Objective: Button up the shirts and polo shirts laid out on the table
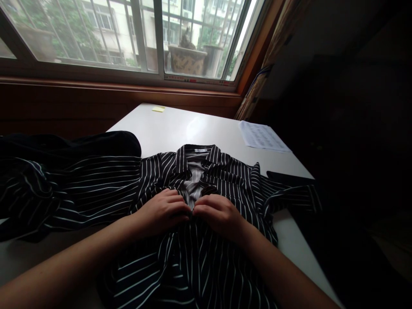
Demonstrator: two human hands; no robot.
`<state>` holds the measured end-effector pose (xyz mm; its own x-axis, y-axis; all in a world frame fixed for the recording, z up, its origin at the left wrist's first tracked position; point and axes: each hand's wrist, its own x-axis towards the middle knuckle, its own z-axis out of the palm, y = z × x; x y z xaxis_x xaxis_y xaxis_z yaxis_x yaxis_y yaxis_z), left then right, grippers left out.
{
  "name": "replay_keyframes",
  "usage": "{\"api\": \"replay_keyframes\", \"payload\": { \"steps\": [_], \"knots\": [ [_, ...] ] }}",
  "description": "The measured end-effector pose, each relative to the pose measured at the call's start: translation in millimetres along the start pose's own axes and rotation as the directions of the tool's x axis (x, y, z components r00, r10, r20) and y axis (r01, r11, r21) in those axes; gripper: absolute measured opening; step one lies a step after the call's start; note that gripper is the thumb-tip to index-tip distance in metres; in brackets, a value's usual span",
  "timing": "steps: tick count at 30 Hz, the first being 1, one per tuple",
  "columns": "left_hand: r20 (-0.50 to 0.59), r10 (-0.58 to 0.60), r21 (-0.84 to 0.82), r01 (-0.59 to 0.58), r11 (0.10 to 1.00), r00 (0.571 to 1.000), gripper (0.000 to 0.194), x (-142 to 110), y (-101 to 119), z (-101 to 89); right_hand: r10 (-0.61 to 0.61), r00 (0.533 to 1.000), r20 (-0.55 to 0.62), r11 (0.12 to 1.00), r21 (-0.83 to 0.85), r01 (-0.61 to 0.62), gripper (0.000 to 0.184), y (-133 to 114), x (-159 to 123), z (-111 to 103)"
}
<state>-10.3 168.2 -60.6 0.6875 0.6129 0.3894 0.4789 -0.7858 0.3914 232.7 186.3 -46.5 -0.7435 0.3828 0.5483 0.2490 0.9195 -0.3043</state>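
Observation:
A black shirt with white stripes [222, 257] lies spread on a white table, its collar toward the window and its sleeves out to both sides. The upper front is parted, showing a paler inside below the collar. My left hand [164, 208] is closed on the left front edge of the shirt. Close beside it, nearly touching at the fingertips, my right hand [220, 212] pinches the right front edge. The fingertips hide whatever button or buttonhole may be between them.
Dark folded cloth [112, 143] lies at the left. A yellow sticky note [158, 109] and printed papers [264, 136] are on the white table [193, 124]. Beyond stands a barred window [128, 38] with a patterned curtain [257, 86] at its right.

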Motion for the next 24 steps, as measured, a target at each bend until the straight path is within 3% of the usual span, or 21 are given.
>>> {"api": "replay_keyframes", "payload": {
  "steps": [11, 24],
  "knots": [
    [-0.122, 0.093, 0.052, -0.087, 0.995, 0.988, 0.019, -1, 10, -6.5, -0.104, 0.994, -0.039, 0.987, -0.123, 0.098, 0.018, -2, -4, -4],
    [-0.112, 0.195, 0.155, -0.177, 0.972, 0.974, 0.012, -5, 9, -8.5, -0.139, 0.988, -0.063, 0.985, -0.107, 0.132, 0.020, -7, -2, -5]
  ]
}}
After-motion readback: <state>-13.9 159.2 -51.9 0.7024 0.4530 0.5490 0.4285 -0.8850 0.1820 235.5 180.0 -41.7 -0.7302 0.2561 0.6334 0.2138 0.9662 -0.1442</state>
